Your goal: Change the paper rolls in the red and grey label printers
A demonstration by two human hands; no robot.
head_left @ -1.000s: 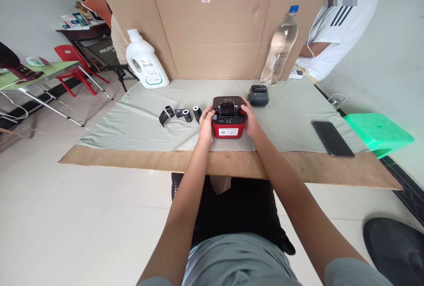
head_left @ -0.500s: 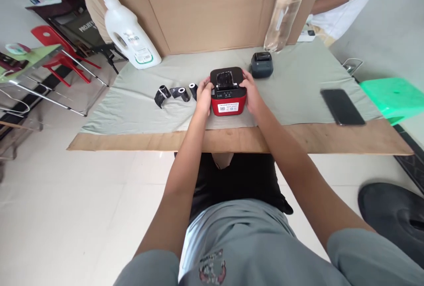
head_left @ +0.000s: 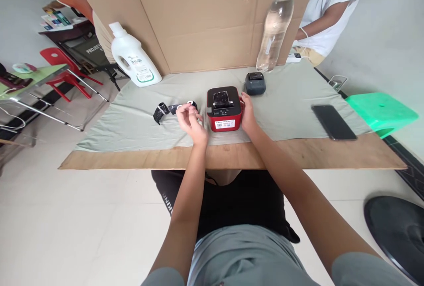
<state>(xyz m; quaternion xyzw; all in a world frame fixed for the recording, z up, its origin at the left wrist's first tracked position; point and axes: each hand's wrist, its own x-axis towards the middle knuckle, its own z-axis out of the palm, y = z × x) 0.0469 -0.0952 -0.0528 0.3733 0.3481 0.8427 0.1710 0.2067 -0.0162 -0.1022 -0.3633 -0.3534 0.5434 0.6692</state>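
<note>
A red and black label printer [head_left: 228, 111] sits on the cloth before me, with a black crinkled patch on top and a white sticker on its front. My right hand [head_left: 249, 113] grips its right side, fingers along the edge. To the printer's left, my left hand [head_left: 192, 123] is raised just in front of the small black rolls, palm partly up, fingers loosely curled and apart. I see nothing held in it. One black roll [head_left: 162, 109] with a loose tail lies farther left; others are partly hidden behind the left hand.
Behind the printer stands a small dark grey device [head_left: 255, 84]. A white jug [head_left: 135, 58] and a water bottle [head_left: 275, 28] stand by the cardboard panel [head_left: 208, 25]. A phone [head_left: 334, 122] lies at right. Another person [head_left: 331, 16] is beyond the panel.
My left hand has let go of the printer and moved left toward the black rolls. My right hand stays on the printer's right side. The camera view has tilted up slightly.
</note>
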